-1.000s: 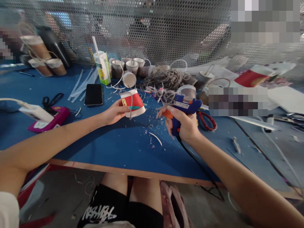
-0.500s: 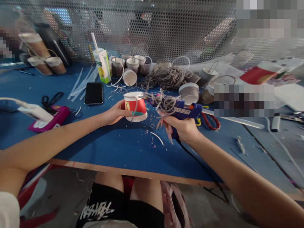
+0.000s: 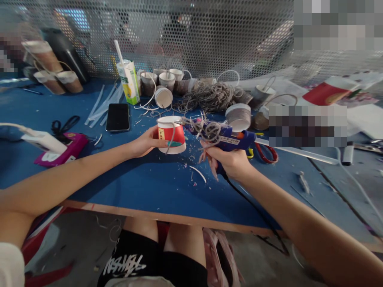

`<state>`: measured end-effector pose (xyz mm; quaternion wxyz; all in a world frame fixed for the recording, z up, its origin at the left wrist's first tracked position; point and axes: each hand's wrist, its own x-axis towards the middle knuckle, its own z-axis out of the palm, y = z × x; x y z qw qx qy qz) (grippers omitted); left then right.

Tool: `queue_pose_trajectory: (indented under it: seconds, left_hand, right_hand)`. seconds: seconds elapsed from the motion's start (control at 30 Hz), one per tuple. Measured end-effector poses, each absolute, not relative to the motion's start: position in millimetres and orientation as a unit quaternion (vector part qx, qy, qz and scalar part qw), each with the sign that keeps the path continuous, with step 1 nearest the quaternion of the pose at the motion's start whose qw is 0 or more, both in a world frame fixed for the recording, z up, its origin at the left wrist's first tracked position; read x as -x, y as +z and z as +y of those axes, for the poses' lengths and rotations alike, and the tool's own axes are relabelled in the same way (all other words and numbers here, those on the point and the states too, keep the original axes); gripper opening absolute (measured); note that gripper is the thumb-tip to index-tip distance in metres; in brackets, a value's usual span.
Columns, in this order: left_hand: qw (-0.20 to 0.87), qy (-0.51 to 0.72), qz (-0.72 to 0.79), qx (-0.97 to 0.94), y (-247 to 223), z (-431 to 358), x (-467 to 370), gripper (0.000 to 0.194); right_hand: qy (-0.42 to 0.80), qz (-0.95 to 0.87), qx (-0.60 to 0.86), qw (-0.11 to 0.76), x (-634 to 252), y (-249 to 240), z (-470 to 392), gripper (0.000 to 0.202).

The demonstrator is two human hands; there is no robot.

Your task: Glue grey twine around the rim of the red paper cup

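My left hand (image 3: 146, 142) grips a red and white paper cup (image 3: 178, 137) from its left side, thumb across the front. A grey cord hangs down over the cup's front from near its rim. In my right hand (image 3: 231, 159) is a blue glue gun (image 3: 236, 140), its fingers wrapped round the handle. Tangled grey cord and thin strands cling to the gun's front. The nozzle points left, at the cup's upper rim; whether it touches cannot be made out. A clear glue stick (image 3: 296, 152) sticks out of the gun's back.
Behind the hands are a cord heap (image 3: 209, 95), a cord-wrapped cup (image 3: 238, 116), several small cups and a drink carton (image 3: 129, 83). A phone (image 3: 117, 117) and a purple power strip (image 3: 64, 150) lie left. Red-handled scissors (image 3: 266, 153) lie right. The gun's black cable crosses the table edge.
The cup has shifted very slightly to the right in my left hand. The glue gun stays almost in place, its glue stick's far end a little further right.
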<state>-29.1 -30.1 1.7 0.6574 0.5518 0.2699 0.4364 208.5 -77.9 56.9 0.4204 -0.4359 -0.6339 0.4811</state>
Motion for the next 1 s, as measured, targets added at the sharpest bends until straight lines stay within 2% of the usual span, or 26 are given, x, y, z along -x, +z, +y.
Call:
queue_pose_trajectory:
  seconds: [0.57, 1.0]
  left_hand:
    - [0.654, 0.437, 0.264, -0.558, 0.2, -29.4, 29.4, 0.060]
    - [0.652, 0.449, 0.260, -0.554, -0.1, -30.5, 27.8, 0.050]
  right_hand:
    - [0.464, -0.641, 0.449, 0.415, -208.6, 57.0, -76.5, 0.006]
    - [0.441, -0.647, 0.449, 0.430, -210.1, 57.9, -74.5, 0.008]
